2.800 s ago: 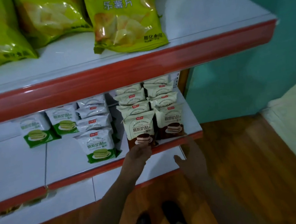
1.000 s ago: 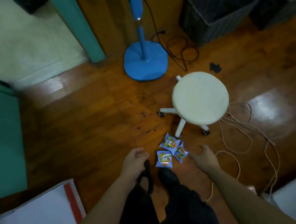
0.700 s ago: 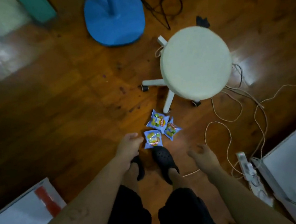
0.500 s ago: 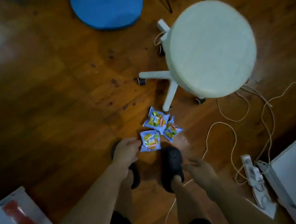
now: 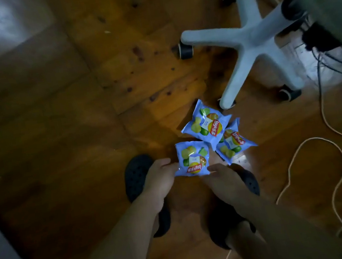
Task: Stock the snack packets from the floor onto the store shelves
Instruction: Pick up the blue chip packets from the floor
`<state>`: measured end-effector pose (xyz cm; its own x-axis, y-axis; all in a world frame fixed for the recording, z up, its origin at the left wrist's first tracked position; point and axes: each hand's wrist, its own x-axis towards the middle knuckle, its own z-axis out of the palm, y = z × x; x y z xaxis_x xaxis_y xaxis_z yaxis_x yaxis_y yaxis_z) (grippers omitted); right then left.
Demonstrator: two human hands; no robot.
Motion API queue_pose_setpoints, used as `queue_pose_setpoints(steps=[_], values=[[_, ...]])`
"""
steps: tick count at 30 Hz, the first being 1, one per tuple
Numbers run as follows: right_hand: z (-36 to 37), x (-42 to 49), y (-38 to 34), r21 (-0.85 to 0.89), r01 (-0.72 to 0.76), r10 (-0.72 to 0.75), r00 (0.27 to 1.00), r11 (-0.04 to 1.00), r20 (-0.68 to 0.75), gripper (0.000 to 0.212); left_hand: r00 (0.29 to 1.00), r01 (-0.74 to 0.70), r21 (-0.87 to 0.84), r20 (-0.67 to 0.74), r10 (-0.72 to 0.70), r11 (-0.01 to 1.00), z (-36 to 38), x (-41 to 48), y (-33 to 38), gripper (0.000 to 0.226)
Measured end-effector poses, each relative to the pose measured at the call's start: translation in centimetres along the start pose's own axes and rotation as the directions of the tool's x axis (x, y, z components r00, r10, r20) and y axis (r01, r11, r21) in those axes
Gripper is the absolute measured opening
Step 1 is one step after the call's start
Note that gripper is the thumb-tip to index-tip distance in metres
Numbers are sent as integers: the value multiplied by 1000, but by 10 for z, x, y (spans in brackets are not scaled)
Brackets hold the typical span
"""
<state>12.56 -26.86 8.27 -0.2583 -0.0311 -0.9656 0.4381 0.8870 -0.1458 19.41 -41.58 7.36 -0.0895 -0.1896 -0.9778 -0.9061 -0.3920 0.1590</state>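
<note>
As both hands (image 5: 193, 181) reach, three snack packets (image 5: 209, 137)

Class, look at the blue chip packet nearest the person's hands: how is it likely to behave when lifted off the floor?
The nearest blue packet looks puffed, so it is probably light for its size. Its glossy film may be slippery, and it would likely crinkle, not stay stiff. The left hand and right hand touch opposite edges; squeezing hard could crush the chips inside.
</note>
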Motion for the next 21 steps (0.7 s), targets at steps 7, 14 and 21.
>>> queue_pose_setpoints(steps=[7, 14, 21], values=[[16, 85, 19, 210, 5, 7, 998, 978, -55, 20, 998, 48, -48, 36, -47, 998, 43, 92, -9, 84], [32, 122, 30, 317, -40, 55, 998, 947, -39, 17, 995, 92, 14, 28, -93, 996, 48, 114, -25, 31], [20, 51, 9, 230, 40, -44, 999, 972, 15, 9, 998, 43, 124, 41, -49, 991, 27, 56, -4, 40]])
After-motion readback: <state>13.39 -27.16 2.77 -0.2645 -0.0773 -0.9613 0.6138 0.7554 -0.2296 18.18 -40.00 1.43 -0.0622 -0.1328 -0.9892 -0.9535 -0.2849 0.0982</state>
